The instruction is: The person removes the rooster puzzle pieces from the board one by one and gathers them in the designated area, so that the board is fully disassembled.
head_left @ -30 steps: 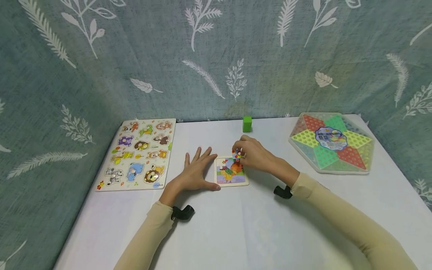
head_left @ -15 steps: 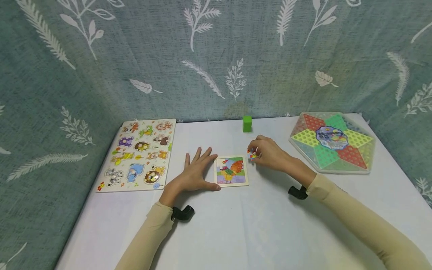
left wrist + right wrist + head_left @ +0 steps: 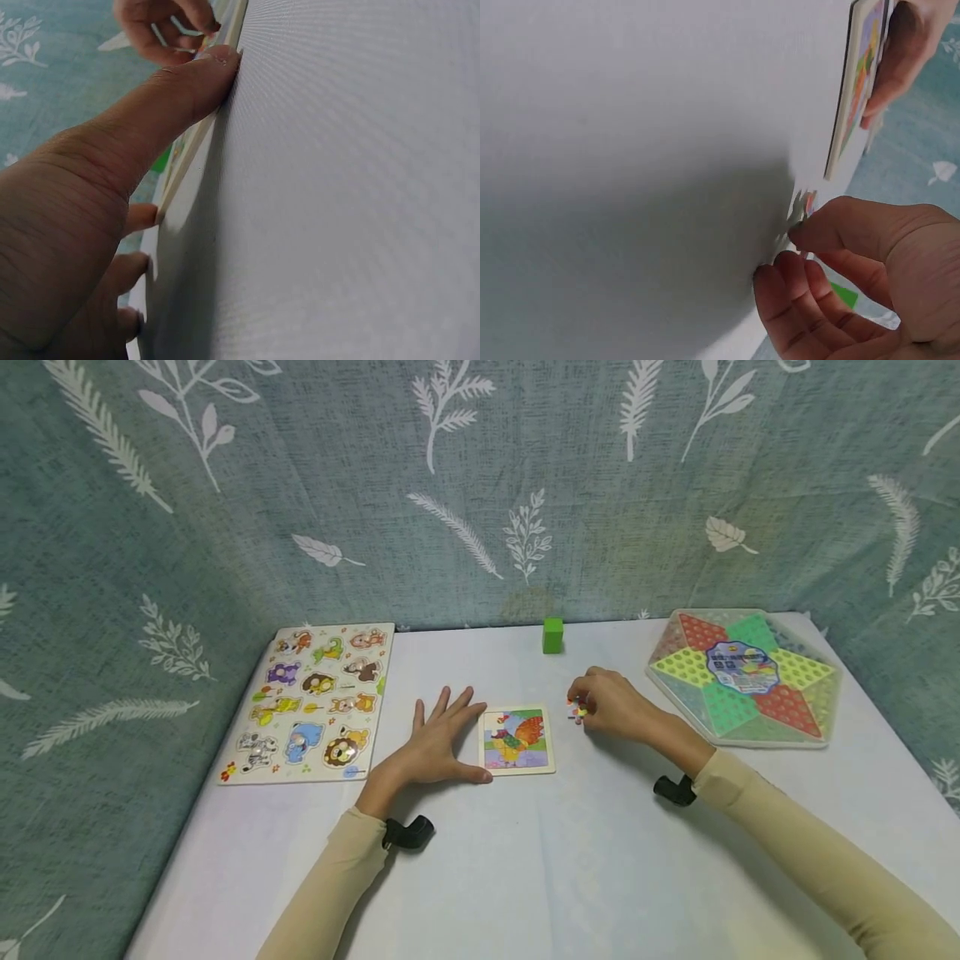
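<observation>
while the left hand (image 3: 429, 753) lies spread at the left of a pale-framed, small square picture puzzle (image 3: 517, 740), its fingers are straight and fanned, thumb and index finger touching the two left corners. the puzzle, which shows a brightly coloured bird, lies flat on the white cloth-covered worktop (image 3: 465, 877), between the two hands. just beyond its right edge, and apart from it, the right hand (image 3: 617, 705) pinches a small multicoloured piece (image 3: 576, 712) between thumb and curled fingers (they hide most of its shape); whether the piece touches the worktop, i cannot tell. well to the left lies a large whitish rectangular board of animal figures (image 3: 322, 717); behind the puzzle stands a bright green block (image 3: 552, 636), and to the right rests a hexagonal translucent plastic box (image 3: 742, 681) with red, green and yellow dotted triangles. a grey-green fabric backdrop (image 3: 337, 468) printed with white leaves rises behind.
</observation>
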The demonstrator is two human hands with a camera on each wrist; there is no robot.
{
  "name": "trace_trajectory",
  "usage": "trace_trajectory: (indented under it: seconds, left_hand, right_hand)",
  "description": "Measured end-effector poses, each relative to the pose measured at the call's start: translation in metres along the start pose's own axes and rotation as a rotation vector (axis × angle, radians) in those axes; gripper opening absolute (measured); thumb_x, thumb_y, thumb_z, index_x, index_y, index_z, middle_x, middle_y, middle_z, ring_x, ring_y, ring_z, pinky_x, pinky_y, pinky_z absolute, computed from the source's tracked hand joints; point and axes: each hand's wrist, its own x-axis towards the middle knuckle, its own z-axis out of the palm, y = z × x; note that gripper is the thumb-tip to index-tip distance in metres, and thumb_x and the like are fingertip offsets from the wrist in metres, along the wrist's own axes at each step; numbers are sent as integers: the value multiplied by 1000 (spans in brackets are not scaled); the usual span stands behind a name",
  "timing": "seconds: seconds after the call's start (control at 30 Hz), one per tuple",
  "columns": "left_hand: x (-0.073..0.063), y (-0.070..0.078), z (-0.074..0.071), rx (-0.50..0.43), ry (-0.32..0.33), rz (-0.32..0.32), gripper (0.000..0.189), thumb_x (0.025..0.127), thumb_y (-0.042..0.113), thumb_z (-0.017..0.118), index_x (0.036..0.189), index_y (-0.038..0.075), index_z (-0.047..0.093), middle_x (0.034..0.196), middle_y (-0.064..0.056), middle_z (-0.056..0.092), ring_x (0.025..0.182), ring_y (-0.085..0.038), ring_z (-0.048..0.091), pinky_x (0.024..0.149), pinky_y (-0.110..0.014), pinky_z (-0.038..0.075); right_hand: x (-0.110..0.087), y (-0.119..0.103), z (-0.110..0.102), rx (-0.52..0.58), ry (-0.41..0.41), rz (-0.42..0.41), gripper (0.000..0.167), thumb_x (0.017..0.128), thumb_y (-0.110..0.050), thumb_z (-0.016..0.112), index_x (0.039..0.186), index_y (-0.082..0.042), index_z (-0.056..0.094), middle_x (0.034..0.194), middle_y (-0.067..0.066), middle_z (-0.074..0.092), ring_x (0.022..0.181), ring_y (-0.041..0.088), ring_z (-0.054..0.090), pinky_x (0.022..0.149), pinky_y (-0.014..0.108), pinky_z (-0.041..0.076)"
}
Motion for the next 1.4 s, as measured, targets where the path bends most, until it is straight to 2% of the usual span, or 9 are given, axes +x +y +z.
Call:
trace_trajectory:
  seconds: [0.23,0.7,1.03,1.27,1.4]
  left_hand:
    - [2,1,4,-1,-1,8,112,68,62,85,158,18,33,167,-7,9,151,-36,-7,111,-67,-14]
    - [0,0,2,9,6,6,113,68,62,85,158,17,33,167,-8,10,151,-37,-7,110,-67,-14]
    - [-1,0,1,5,10,8,113,67,60,86,158,17,33,167,-8,10,151,-37,-6,111,-67,-13]
    - [0,0,1,12,10,-6,114,67,62,85,158,18,33,167,-6,9,151,-36,-7,111,-66,-14]
    - [1,-1,1,9,9,-6,114,67,63,85,158,18,32,167,-6,9,151,-36,-7,111,-66,-14]
  right_hand:
    - [-3,0,-1,-3,-32,44,30,72,7,73,101,-1,75,87,6,62,75,18,57,68,35,48]
    - [-1,-3,1,-3,-28,41,29,73,10,69,99,-3,75,87,5,65,76,19,57,69,37,48]
    - [-1,-1,-1,7,-41,17,32,72,9,71,103,-1,73,90,8,66,77,20,61,70,37,51]
    - [2,-9,-6,3,-20,31,29,79,1,76,107,3,72,97,14,67,88,29,66,78,44,53]
    - [6,-15,-7,-22,-23,56,30,83,-6,76,112,1,71,104,14,66,93,29,67,81,46,53]
